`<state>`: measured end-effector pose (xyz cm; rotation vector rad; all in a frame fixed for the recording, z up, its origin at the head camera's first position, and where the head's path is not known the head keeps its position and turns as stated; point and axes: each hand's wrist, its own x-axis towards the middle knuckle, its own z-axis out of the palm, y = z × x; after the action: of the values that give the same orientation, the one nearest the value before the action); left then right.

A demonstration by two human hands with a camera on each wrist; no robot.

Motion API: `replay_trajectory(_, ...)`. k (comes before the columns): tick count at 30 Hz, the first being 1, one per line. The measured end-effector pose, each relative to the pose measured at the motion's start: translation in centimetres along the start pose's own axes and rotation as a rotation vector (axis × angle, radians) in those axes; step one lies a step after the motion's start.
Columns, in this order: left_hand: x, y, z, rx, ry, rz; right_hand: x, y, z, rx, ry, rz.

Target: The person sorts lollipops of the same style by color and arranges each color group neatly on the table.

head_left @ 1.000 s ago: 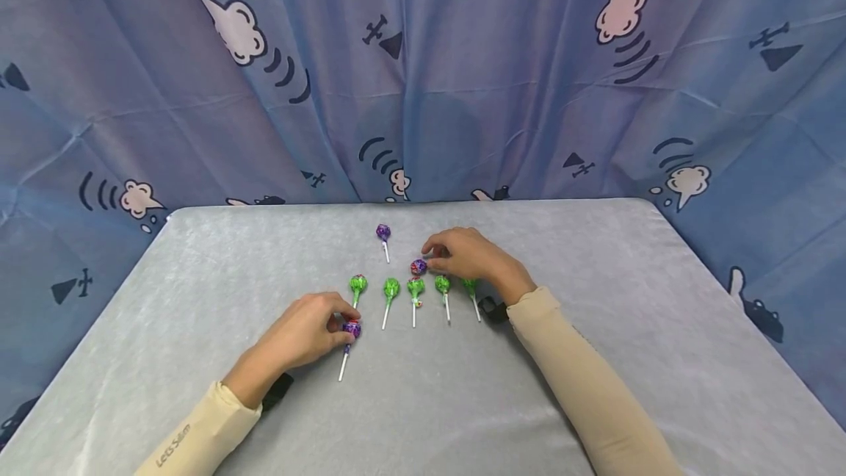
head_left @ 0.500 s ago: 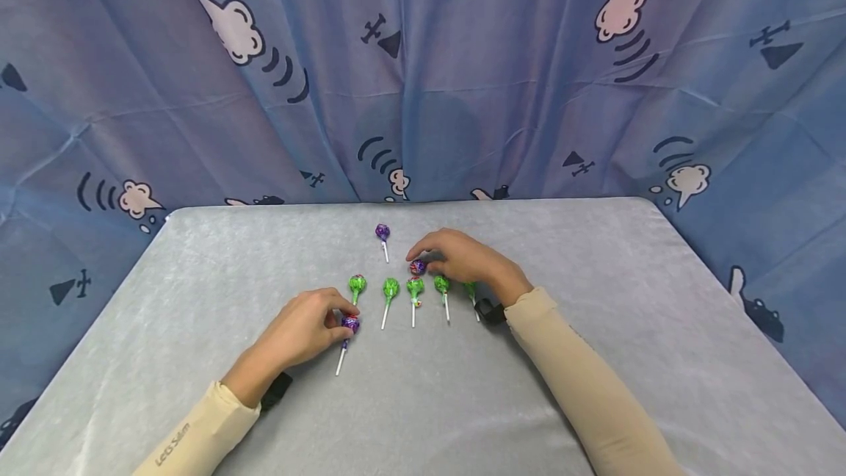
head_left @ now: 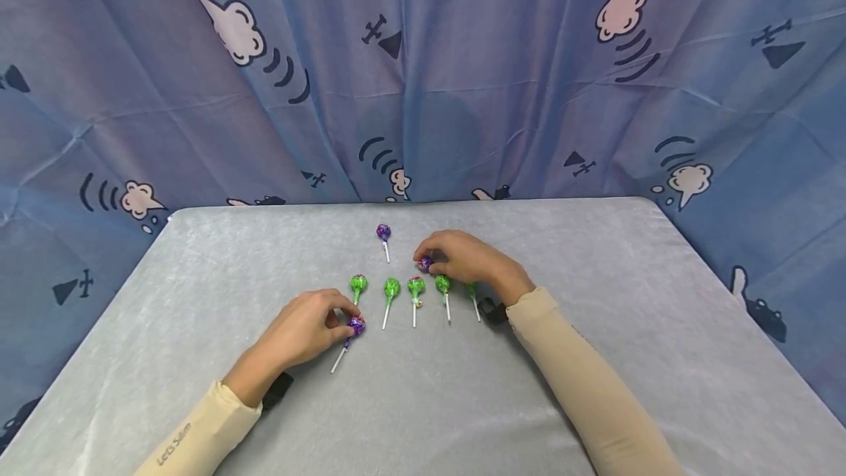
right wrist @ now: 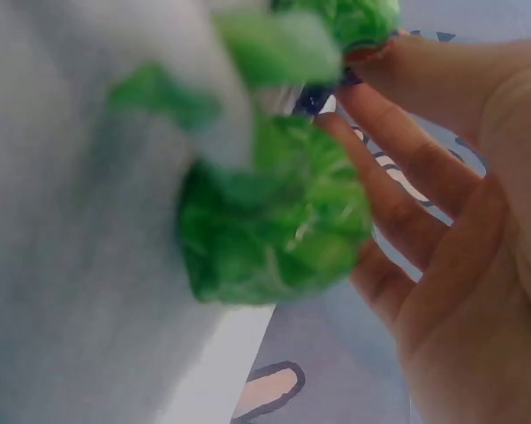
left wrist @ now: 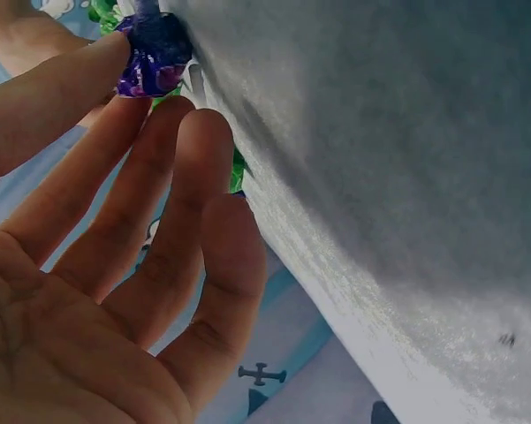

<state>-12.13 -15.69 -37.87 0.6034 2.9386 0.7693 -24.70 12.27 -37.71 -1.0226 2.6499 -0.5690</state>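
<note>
Thumb and index finger of my left hand pinch the wrapped head of a purple lollipop, its white stick slanting toward the front left. The left wrist view shows that purple lollipop between thumb and fingertip, the other fingers loosely bent. Farther back, my right hand holds a second purple lollipop between thumb and forefinger; its stick is hidden. A green lollipop looms close to the camera in the right wrist view, below the right hand's thumb.
Several green lollipops lie in a row, sticks toward the front; the right forearm passes beside the rightmost green lollipop. Another purple lollipop lies at the back of the grey-white table. A blue printed curtain hangs behind.
The left hand's purple lollipop has turned, its head shifting right and its stick end swinging left. The right hand's purple lollipop has moved slightly right and back.
</note>
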Motion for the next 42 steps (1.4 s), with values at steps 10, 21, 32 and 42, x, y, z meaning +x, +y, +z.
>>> replay_trajectory(10,0.12,-0.11,0.41,-0.023,-0.010,0.048,-0.14,0.51,-0.15,0.024,-0.006,0.046)
replay_trajectory(21,0.08,0.29,0.10,0.011,0.046,-0.049,-0.22,0.52,-0.37,0.025,-0.009,0.062)
replay_trajectory(32,0.13,-0.19,0.17,-0.005,0.013,-0.016,-0.53,0.44,-0.68,0.049,-0.020,0.071)
replay_trajectory(42,0.13,-0.38,0.12,-0.013,0.006,0.014,-0.51,0.69,-0.74,0.074,-0.039,0.059)
